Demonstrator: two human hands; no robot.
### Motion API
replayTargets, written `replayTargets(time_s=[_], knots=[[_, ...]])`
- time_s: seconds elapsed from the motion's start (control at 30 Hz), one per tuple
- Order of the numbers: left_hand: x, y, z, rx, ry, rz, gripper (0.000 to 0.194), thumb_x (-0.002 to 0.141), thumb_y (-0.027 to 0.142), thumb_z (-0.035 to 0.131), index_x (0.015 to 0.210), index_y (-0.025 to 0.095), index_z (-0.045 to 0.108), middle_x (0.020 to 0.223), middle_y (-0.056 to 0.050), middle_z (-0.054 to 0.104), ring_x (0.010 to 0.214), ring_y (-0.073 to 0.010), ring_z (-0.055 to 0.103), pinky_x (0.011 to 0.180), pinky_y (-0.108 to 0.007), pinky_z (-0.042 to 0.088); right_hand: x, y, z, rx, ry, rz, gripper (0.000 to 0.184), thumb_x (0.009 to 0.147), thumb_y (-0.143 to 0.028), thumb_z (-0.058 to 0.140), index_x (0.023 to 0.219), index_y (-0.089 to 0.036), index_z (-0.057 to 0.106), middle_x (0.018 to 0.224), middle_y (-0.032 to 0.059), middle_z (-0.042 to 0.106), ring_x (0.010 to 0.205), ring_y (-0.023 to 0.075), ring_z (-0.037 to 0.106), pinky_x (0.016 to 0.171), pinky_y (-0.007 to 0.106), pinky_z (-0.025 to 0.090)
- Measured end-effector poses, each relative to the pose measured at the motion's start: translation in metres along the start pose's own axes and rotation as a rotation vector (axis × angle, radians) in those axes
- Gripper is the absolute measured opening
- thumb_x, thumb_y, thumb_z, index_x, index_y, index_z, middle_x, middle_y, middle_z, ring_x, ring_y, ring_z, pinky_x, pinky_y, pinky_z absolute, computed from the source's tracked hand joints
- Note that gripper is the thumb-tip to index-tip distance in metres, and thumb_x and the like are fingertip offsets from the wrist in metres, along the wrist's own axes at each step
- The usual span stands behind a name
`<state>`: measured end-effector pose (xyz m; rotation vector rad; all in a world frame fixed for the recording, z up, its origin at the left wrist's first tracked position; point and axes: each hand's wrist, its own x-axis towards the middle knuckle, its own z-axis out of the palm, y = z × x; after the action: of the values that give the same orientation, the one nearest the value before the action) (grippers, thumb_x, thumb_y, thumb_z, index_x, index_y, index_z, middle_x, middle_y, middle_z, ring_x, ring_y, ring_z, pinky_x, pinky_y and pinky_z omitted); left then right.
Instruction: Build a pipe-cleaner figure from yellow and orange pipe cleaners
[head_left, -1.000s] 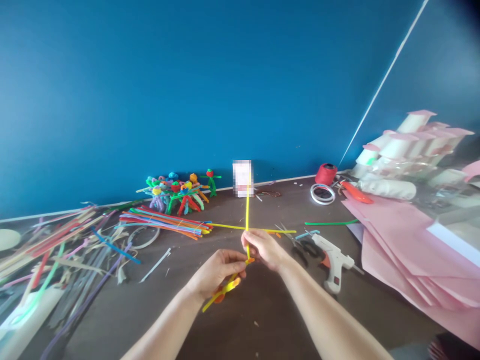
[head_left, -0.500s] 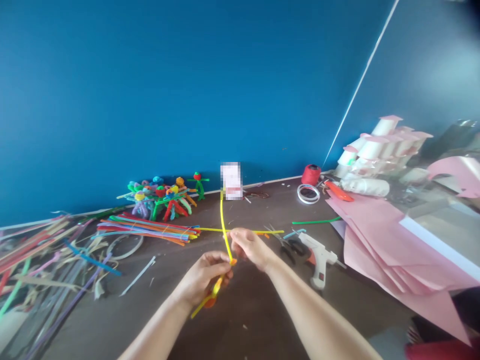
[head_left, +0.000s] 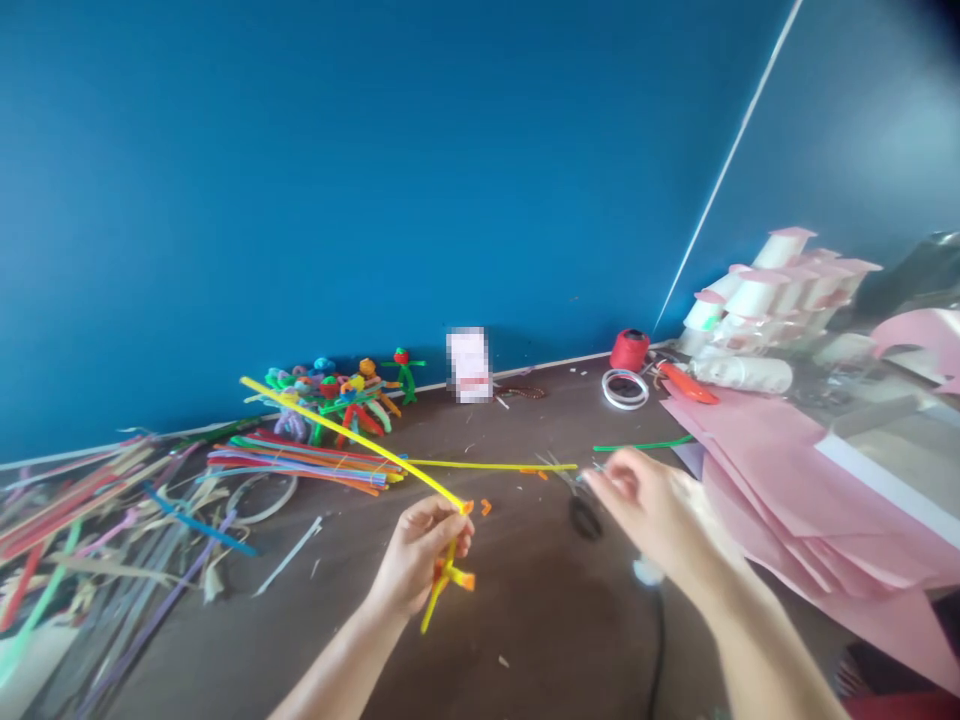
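Left hand [head_left: 421, 552] pinches yellow pipe cleaner [head_left: 352, 441]; right hand [head_left: 660, 512] covers glue gun [head_left: 648, 571], grip unclear

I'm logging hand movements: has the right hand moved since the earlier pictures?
Yes: the right hand moved rightward, from left of the scissors to their right.

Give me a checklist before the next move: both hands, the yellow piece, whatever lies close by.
1. Left hand holding the long yellow fuzzy pipe cleaner: ok, pinched between the fingers.
2. Right hand gripping the white plastic glue gun: cannot tell, the blurred hand covers most of it.
3. Thin black cable clear of the left hand: ok, well apart.
4. Black-handled metal scissors well away from the right hand: not ok, close by its fingers.
5. Small orange scrap away from the left hand: not ok, just beside its fingers.
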<state>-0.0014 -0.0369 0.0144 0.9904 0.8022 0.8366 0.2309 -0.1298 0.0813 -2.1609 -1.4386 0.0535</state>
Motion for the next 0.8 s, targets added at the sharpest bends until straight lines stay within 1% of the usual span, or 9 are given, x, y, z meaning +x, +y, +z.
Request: replayTargets(time_s=[0.1,0.17,0.3,0.37,0.47,0.57,0.67,0.73,0.8], knots=[[0.005,0.005,-0.005,-0.088,0.072,0.034,0.019,0.063,0.026,0.068,0.069,0.017,0.053,0.057,0.002,0.060,0.046,-0.0078,0.053,0.043,-0.017,0.036,-0.012,0.046,0.014,-0.239,-0.146,0.222,0.037,0.068,-0.059,0.049,0.062,-0.023,0.048,0.051,0.0016,0.058,0.048,0.0199,0.055,0.044,0.026,0.029],[0.007,0.006,-0.008,-0.139,0.089,0.067,0.020,0.063,0.025,0.068,0.070,0.017,0.052,0.059,0.002,0.061,0.046,-0.0080,0.053,0.045,-0.017,0.036,-0.018,0.064,0.026,-0.300,-0.174,0.275,0.037,0.066,-0.060,0.048,0.062,-0.023,0.047,0.056,0.0026,0.062,0.052,0.0226,0.059,0.045,0.027,0.032],[0.007,0.007,-0.009,-0.205,0.094,0.062,0.018,0.063,0.023,0.068,0.070,0.017,0.052,0.061,0.001,0.061,0.047,-0.0080,0.054,0.046,-0.017,0.037,-0.026,0.070,0.039,-0.298,-0.156,0.365,0.033,0.069,-0.054,0.045,0.081,-0.023,0.049,0.068,0.0051,0.066,0.059,0.0262,0.062,0.047,0.030,0.037],[0.007,0.007,-0.008,-0.240,0.087,0.062,0.016,0.063,0.021,0.068,0.069,0.016,0.053,0.063,0.001,0.061,0.049,-0.0077,0.054,0.047,-0.017,0.038,-0.030,0.068,0.040,-0.284,-0.098,0.391,0.034,0.072,-0.046,0.043,0.095,-0.022,0.047,0.077,0.0067,0.067,0.063,0.0272,0.063,0.049,0.032,0.039],[0.006,0.008,-0.007,-0.280,0.076,0.047,0.015,0.063,0.019,0.068,0.068,0.016,0.054,0.063,0.001,0.061,0.052,-0.0081,0.054,0.048,-0.018,0.039,-0.037,0.067,0.042,-0.186,0.024,0.408,0.035,0.071,-0.038,0.044,0.101,-0.022,0.044,0.084,0.0048,0.066,0.069,0.0253,0.063,0.054,0.032,0.043],[0.007,0.009,-0.007,-0.290,0.088,0.021,0.017,0.061,0.020,0.070,0.067,0.016,0.055,0.062,0.000,0.061,0.052,-0.0090,0.054,0.048,-0.019,0.040,-0.043,0.061,0.047,0.107,0.076,0.343,0.034,0.069,-0.037,0.047,0.100,-0.023,0.044,0.077,0.0005,0.060,0.063,0.0190,0.062,0.052,0.027,0.045],[0.008,0.007,-0.007,-0.284,0.100,0.014,0.018,0.061,0.020,0.070,0.067,0.016,0.054,0.062,0.000,0.061,0.051,-0.0084,0.053,0.048,-0.019,0.040,-0.048,0.038,0.054,0.393,0.104,0.160,0.029,0.071,-0.035,0.047,0.097,-0.021,0.045,0.070,-0.0015,0.052,0.055,0.0138,0.058,0.048,0.022,0.046],[0.009,0.006,-0.007,-0.264,0.105,0.011,0.018,0.062,0.021,0.070,0.067,0.016,0.054,0.061,0.000,0.060,0.050,-0.0078,0.052,0.049,-0.018,0.040,-0.050,0.016,0.058,0.433,0.178,0.024,0.027,0.071,-0.030,0.051,0.097,-0.021,0.047,0.072,-0.0007,0.050,0.063,0.0140,0.057,0.055,0.021,0.048],[0.009,0.006,-0.007,-0.238,0.107,0.007,0.018,0.062,0.022,0.069,0.067,0.016,0.053,0.061,0.000,0.060,0.050,-0.0075,0.052,0.049,-0.018,0.040,-0.051,-0.006,0.062,0.507,0.208,-0.097,0.024,0.074,-0.024,0.049,0.098,-0.021,0.046,0.074,0.0001,0.047,0.067,0.0134,0.056,0.060,0.021,0.048]])
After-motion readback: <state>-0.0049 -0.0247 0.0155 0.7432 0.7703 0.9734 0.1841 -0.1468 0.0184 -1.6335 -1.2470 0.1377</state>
